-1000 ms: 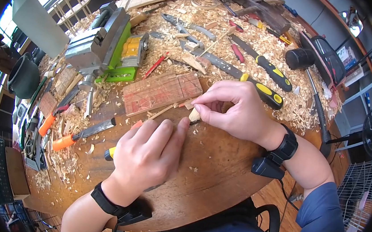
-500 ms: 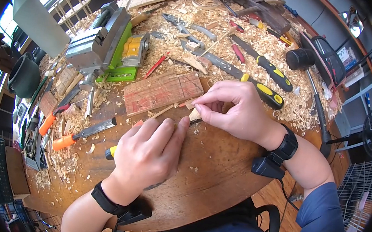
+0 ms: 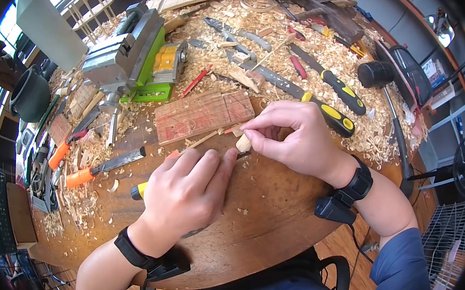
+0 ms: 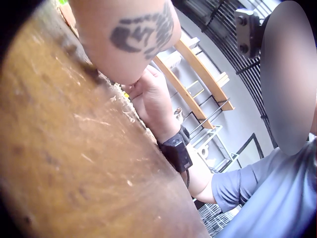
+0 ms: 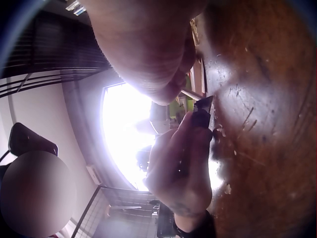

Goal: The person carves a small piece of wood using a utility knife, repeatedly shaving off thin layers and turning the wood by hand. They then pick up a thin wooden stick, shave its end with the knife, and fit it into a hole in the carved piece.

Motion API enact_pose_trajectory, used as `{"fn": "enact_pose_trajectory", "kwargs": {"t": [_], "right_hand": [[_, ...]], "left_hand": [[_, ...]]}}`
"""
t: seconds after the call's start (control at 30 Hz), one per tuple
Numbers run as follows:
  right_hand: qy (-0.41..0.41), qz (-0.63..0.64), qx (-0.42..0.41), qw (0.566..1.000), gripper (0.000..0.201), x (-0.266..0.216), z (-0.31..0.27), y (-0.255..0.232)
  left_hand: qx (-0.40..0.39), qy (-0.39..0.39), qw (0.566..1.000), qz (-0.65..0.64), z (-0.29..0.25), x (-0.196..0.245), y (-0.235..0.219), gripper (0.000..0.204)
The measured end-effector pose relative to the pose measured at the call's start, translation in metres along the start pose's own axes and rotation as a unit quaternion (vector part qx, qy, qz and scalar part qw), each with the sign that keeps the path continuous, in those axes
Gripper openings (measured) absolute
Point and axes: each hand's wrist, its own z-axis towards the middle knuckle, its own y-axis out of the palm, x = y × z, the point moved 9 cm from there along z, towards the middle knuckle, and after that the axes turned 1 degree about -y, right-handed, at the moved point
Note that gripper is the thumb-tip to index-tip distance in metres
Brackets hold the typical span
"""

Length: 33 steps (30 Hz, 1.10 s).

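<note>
The left hand (image 3: 186, 193) curls round a knife, whose yellow and black handle end (image 3: 138, 191) shows beside the palm in the head view. Its dark blade (image 3: 244, 154) pokes out past the thumb; the right wrist view shows the blade (image 5: 204, 103) above the fist. Between thumb and fingertips, the right hand (image 3: 300, 140) pinches a small pale wooden piece (image 3: 244, 143), its end rounded, right by the left thumb and just above the blade. Most of the knife handle is hidden under the left fingers.
A marked board (image 3: 204, 117) lies just beyond the hands. Behind it are a vise (image 3: 121, 50), a red pencil (image 3: 196, 81) and a yellow-black handled file (image 3: 330, 118) among shavings. An orange-handled chisel (image 3: 81, 178) lies left; a mallet (image 3: 375, 73) is at right.
The pale wooden piece has shifted slightly, and more of its rounded end shows. The left thumb and the blade have moved a little; the right hand stays nearly still.
</note>
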Motion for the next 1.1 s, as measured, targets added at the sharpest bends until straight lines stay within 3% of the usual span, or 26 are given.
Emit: {"fn": "enact_pose_trajectory", "kwargs": {"t": [0.33, 0.4, 0.5, 0.57, 0.63, 0.7, 0.83, 0.9, 1.1], "right_hand": [[0.051, 0.017, -0.024, 0.998, 0.009, 0.01, -0.001, 0.003], [0.034, 0.003, -0.034, 0.999, 0.01, 0.009, 0.0, 0.004], [0.01, -0.013, -0.041, 0.999, 0.01, 0.008, 0.0, 0.007], [0.002, -0.013, -0.038, 0.999, 0.01, 0.011, 0.001, 0.01], [-0.059, -0.025, -0.011, 0.998, 0.009, 0.004, 0.001, 0.008], [-0.042, -0.011, -0.028, 0.999, 0.008, 0.007, 0.002, 0.009], [-0.023, -0.009, -0.049, 0.998, 0.008, 0.007, 0.002, 0.011], [-0.027, -0.003, -0.047, 0.999, 0.008, 0.007, 0.002, 0.01], [-0.024, 0.005, -0.055, 0.998, 0.008, 0.007, 0.002, 0.01]], "left_hand": [[0.019, -0.023, 0.999, -0.024, -0.001, -0.006, -0.001, 0.044], [0.064, -0.022, 0.997, -0.027, 0.001, -0.007, -0.004, 0.028], [0.05, -0.026, 0.998, -0.03, 0.001, -0.008, 0.0, 0.026], [0.042, -0.019, 0.999, -0.029, 0.001, -0.007, 0.0, 0.027], [0.034, -0.012, 0.999, -0.028, 0.0, -0.004, -0.002, 0.027], [-0.001, -0.038, 0.998, -0.054, -0.002, -0.006, 0.0, 0.041], [0.025, -0.071, 0.995, -0.067, -0.002, -0.016, -0.004, 0.04], [0.083, -0.049, 0.994, -0.051, -0.004, -0.021, -0.008, 0.037], [0.064, -0.044, 0.994, -0.08, -0.007, -0.033, -0.005, 0.038]]}}
